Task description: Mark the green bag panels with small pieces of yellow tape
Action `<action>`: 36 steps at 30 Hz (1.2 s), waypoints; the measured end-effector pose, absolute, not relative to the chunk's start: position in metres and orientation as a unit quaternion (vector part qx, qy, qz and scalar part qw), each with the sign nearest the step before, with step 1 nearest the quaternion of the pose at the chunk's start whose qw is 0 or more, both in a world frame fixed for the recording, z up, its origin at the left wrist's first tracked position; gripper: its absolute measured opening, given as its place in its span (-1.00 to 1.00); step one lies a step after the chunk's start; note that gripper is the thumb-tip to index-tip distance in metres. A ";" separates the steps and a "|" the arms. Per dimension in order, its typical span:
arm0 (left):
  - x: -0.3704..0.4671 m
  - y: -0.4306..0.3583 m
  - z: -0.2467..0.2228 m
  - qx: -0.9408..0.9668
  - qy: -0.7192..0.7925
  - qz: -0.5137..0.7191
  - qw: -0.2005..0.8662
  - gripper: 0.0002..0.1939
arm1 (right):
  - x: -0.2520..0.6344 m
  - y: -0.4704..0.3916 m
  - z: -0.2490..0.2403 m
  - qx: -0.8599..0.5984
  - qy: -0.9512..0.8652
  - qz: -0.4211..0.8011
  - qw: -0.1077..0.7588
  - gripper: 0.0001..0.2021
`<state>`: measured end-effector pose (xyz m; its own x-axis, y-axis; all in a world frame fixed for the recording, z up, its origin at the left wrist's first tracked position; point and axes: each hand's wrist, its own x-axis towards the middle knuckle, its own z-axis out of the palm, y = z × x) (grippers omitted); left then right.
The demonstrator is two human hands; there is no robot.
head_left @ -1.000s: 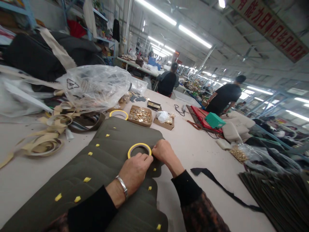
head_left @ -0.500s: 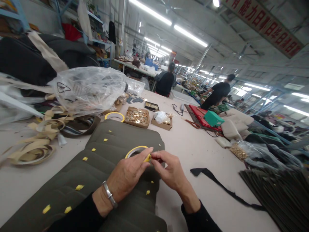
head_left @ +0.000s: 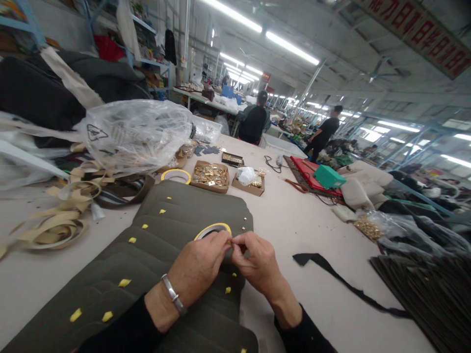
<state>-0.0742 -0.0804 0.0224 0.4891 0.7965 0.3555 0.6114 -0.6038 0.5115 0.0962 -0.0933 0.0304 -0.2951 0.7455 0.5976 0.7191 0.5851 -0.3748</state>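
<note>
Several yellow bits [head_left: 125, 283] dot the dark panel [head_left: 176, 211] beneath my hands. My left hand [head_left: 198, 260] grips the tape [head_left: 214, 225], its ring showing over the panel just past my knuckles. My right hand [head_left: 257, 260] meets it in a narrow pinch; what sits between those fingertips I cannot tell. Beyond, two studs [head_left: 243, 228] show near the panel's right edge, then another roll [head_left: 190, 177] beside a box [head_left: 211, 189] of gold pieces.

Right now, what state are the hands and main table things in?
Near tape roll: partly covered
Left hand: closed on near tape roll
Right hand: fingertips pinched
Far tape roll: lying flat
Dark fabric: spread out
Left box: open, filled
Right box: open, filled
Plastic bag: crumpled
Tan strips: coiled
Black strip: uncoiled
</note>
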 end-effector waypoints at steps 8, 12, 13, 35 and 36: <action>-0.066 -0.086 0.040 0.846 0.406 0.335 0.088 -0.70 | 0.100 -0.086 0.039 -0.605 -0.540 0.355 0.466 -0.88; -0.061 -0.079 0.040 0.862 0.430 0.264 0.047 -0.78 | 0.129 -0.074 0.027 -0.585 -0.460 0.462 0.482 -0.75; -0.060 -0.075 0.038 0.870 0.436 0.227 0.038 -0.80 | 0.135 -0.073 0.022 -0.581 -0.452 0.474 0.483 -0.72; -0.065 -0.038 0.020 0.881 0.416 0.212 0.075 -0.79 | 0.142 -0.075 -0.008 -0.620 -0.424 0.463 0.470 -0.72; -0.066 -0.040 0.021 0.885 0.413 0.208 0.061 -0.80 | 0.141 -0.076 -0.007 -0.620 -0.424 0.460 0.474 -0.73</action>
